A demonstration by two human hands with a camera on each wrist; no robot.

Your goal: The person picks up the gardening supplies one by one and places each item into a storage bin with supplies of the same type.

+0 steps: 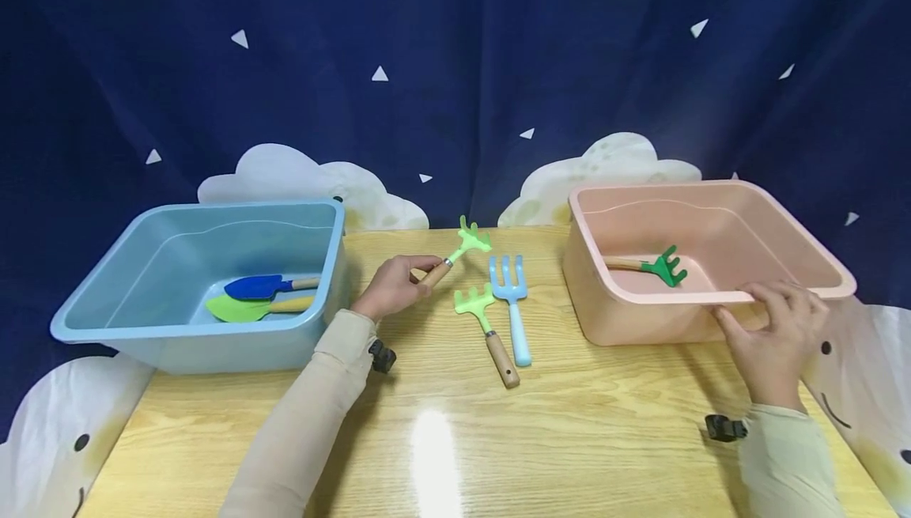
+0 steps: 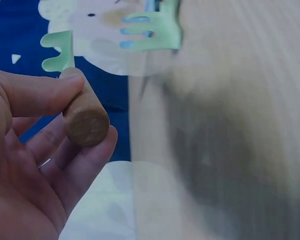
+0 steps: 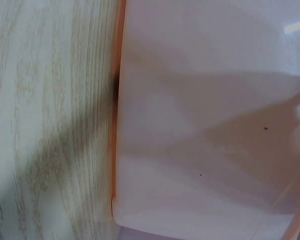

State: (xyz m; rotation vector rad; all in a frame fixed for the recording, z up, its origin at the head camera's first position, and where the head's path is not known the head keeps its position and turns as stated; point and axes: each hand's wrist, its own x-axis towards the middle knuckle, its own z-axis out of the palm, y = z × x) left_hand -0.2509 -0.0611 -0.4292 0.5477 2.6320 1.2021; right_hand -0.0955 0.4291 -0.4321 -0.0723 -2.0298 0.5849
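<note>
Your left hand (image 1: 397, 287) pinches a light-green rake (image 1: 447, 262) above the desk (image 1: 569, 431), toward its far edge | your right hand (image 1: 776, 336) grips the pink bin's (image 1: 594, 320) near rim | binned — blue trowel (image 1: 253, 288), green trowel (image 1: 238, 309), dark-green rake (image 1: 667, 269) | unbinned — second light-green rake (image 1: 489, 330), light-blue fork (image 1: 514, 306), nearer the front edge

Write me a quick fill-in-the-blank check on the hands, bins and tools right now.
1. The left hand grips a rake by its ____.
2. The right hand touches the ____ bin.
3. In the blue bin lie ____ trowels.
4. On the table, beside another rake, lies a fork coloured ____.

Missing words: handle; pink; two; light blue.
</note>
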